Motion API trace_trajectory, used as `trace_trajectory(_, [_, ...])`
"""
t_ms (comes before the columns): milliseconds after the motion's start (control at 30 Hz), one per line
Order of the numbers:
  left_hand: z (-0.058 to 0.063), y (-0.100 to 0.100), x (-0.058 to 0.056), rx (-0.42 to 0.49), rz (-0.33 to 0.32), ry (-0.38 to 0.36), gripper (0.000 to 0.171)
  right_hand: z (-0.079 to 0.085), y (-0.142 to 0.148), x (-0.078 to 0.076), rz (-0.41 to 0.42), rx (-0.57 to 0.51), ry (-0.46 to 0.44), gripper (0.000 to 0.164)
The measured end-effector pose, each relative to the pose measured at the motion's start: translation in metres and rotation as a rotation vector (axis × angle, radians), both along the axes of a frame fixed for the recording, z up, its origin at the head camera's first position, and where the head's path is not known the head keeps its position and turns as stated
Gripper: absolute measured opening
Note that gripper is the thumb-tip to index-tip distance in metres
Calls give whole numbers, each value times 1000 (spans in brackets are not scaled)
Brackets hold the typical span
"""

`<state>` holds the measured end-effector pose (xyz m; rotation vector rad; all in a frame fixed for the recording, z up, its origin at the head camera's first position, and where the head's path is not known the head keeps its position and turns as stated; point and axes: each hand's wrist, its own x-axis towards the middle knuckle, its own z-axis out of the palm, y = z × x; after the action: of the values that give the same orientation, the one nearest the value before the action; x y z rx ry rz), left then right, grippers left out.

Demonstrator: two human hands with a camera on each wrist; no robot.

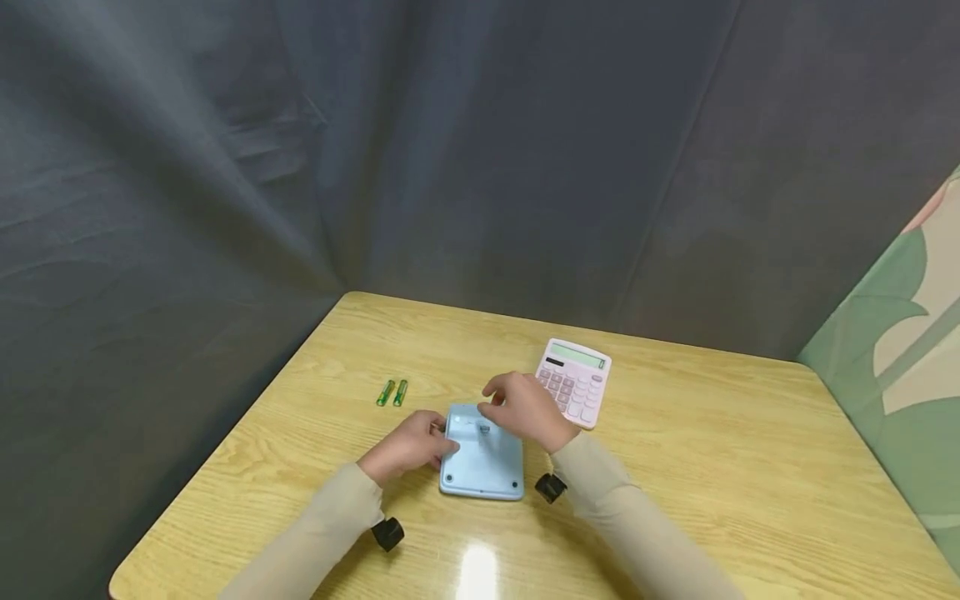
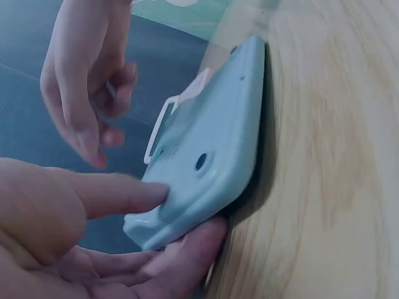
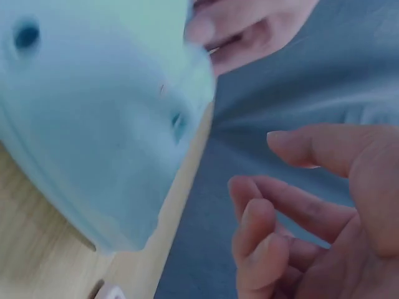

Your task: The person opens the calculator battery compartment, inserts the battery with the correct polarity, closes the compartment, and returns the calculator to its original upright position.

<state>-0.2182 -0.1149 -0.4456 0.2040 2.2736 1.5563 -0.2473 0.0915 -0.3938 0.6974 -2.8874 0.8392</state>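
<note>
A light-blue calculator (image 1: pixel 480 471) lies face down on the table, its back up, with round dark feet near the corners and a small marked recess toward the upper part. My left hand (image 1: pixel 414 442) pinches its left edge, with the thumb (image 2: pixel 146 196) on the back and the fingers (image 2: pixel 199 249) underneath. A thin dark sliver shows by the left fingers in the right wrist view; I cannot tell what it is. Above the calculator's upper right part hovers my right hand (image 1: pixel 528 410), apart from it, fingers loosely bent around nothing.
Two green batteries (image 1: pixel 393 392) lie side by side to the left, beyond the left hand. A pink calculator (image 1: pixel 576 380) lies face up behind the right hand, partly covered by it. Dark curtain (image 1: pixel 480 167) hangs behind the wooden table (image 1: pixel 735 450).
</note>
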Motion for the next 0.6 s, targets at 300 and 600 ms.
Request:
trace_trajectory(300, [-2, -5, 4, -149, 73, 48, 42, -8, -48, -30, 120, 78, -49, 25])
trace_trajectory(600, [-3, 3, -2, -90, 40, 121, 68, -9, -85, -49, 211, 210, -143, 32])
